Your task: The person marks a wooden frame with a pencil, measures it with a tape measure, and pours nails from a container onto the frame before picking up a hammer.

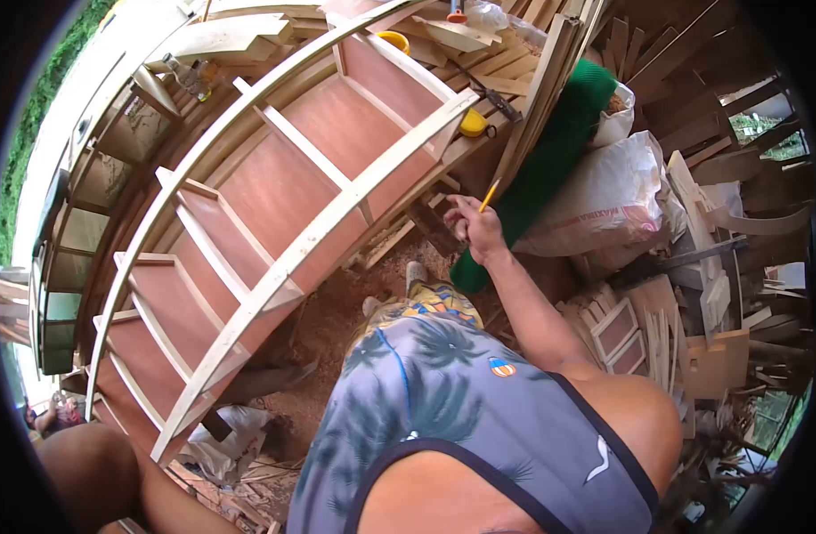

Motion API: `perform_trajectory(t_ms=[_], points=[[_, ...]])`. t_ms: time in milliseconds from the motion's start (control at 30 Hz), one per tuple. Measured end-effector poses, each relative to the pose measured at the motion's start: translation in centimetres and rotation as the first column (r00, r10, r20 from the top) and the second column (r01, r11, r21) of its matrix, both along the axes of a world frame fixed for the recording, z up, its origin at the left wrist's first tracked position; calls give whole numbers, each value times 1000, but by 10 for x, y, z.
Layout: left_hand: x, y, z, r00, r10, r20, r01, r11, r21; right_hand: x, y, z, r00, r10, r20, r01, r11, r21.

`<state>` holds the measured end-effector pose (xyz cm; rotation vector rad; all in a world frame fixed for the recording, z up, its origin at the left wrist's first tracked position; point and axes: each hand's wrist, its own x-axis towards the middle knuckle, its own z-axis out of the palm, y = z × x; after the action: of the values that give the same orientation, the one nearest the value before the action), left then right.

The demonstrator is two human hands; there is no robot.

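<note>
My right hand [475,224] is raised by the near edge of a curved wooden frame [323,218], with a yellow pencil [490,195] held in its fingers. The pencil stands up from the hand, and the index finger points toward the frame. Reddish plywood panels [288,182] back the frame, and pale wooden ribs [305,147] divide it into several compartments. My left arm [96,472] is bent at the lower left. Its hand is out of view.
A yellow tape measure [473,123] lies near the frame's right end. Beside my right arm are a green mesh roll [550,178] and a white sack [604,200]. Glass bottles [187,78] stand at the upper left. Scrap boards [702,53] are piled on the right.
</note>
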<state>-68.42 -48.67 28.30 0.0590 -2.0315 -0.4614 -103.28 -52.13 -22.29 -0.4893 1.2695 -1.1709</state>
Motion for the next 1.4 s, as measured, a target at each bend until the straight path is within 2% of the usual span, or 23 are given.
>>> perform_trajectory(t_ms=[67,100,167,200,233,267,300,333,367,433,500,567,600,633,667,733,767,900,967,1167,1300,1367,1400], points=[[14,-4,-4,998,-30,-62,34,997,66,-6,-8,3,981,-9,-195,0,999,-46],[20,-7,-11,991,-34,-133,52,989,135,-7,-16,4,982,-24,-187,12,998,-62],[41,-15,-30,950,-31,-312,158,906,393,-17,-41,10,869,-146,-472,32,970,-241],[87,-40,-34,942,-223,252,48,830,556,-26,-53,27,856,-135,-499,33,977,-209],[125,-49,-61,946,76,315,-251,787,563,-35,-67,38,812,-173,-558,24,964,-263],[89,-34,-92,745,356,564,-588,750,303,-43,-79,53,834,-191,-518,24,950,-312],[62,-29,-114,733,405,546,-660,617,428,-50,-91,66,857,-207,-472,27,933,-359],[54,-33,-142,837,382,391,-547,597,587,-61,-106,70,841,-222,-494,10,918,-396],[47,-30,-151,834,361,417,-552,548,629,-72,-121,74,825,-238,-513,-8,902,-431],[34,-26,-168,774,369,515,-633,422,649,-83,-145,85,727,-173,-664,-103,929,-355],[29,-28,-193,734,356,578,-678,417,605,-90,-171,71,632,-122,-766,-233,912,-337],[23,-26,-216,743,355,567,-667,324,671,-98,-188,50,296,-142,-945,-430,864,-264],[14,-24,-225,732,364,576,-678,298,673,-99,-193,45,236,-99,-967,-490,847,-207],[5,-22,-234,738,431,519,-639,200,743,-100,-197,39,180,-37,-983,-551,824,-132],[-3,-21,-241,731,502,463,-584,109,804,-100,-199,33,188,-22,-982,-570,812,-127],[-24,-20,-250,688,576,441,-570,54,820,-101,-200,23,53,61,-997,-630,777,14],[-33,-20,-254,656,634,410,-546,23,837,-100,-199,21,60,73,-996,-645,764,17],[-67,-21,-262,583,724,370,-523,-15,852,-96,-207,29,8,149,-989,-624,774,112],[-81,-24,-264,562,739,371,-516,-36,856,-96,-212,32,-118,214,-970,-596,766,242],[-96,-41,-257,512,741,435,-565,-92,820,-99,-220,40,-122,230,-966,-666,703,252],[-98,-45,-254,485,751,447,-606,-79,791,-117,-227,28,-31,116,-993,-709,697,103],[-94,-40,-255,461,756,465,-623,-97,776,-123,-236,33,295,192,-936,-655,754,-52],[-91,-36,-255,451,749,485,-641,-107,760,-128,-243,41,440,399,-804,-586,806,79]])
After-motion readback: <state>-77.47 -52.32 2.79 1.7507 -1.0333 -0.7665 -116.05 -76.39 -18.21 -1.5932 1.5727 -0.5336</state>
